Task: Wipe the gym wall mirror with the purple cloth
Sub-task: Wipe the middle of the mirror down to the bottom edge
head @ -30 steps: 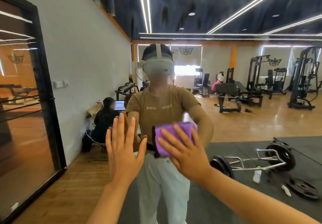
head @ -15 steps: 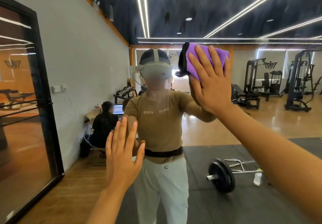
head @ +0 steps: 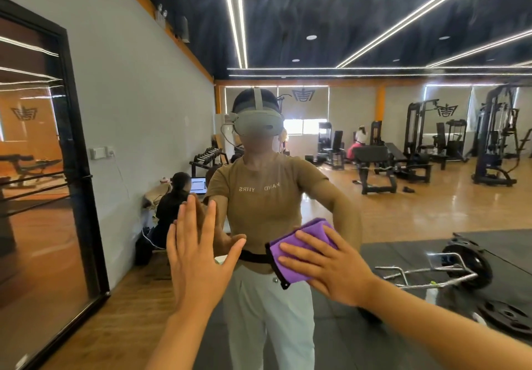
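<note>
The gym wall mirror [head: 374, 38] fills most of the view and reflects me and the gym behind me. My right hand [head: 331, 266] presses the folded purple cloth [head: 308, 230] flat against the glass at waist height of my reflection, with its fingers spread straight over the cloth. The cloth's black-trimmed edge shows on its left side. To the left of the cloth, my left hand [head: 195, 257] lies flat on the mirror with its fingers straight and pointing up, holding nothing.
A black-framed glass panel [head: 77, 153] stands at the mirror's left edge. The mirror reflects weight machines [head: 492, 145], a barbell [head: 460, 266] on a black mat and a seated person [head: 172, 211] by a laptop.
My right hand carried the cloth from waist height up beside the reflected head, then swept it back down to waist height. My left hand stayed flat on the glass.
</note>
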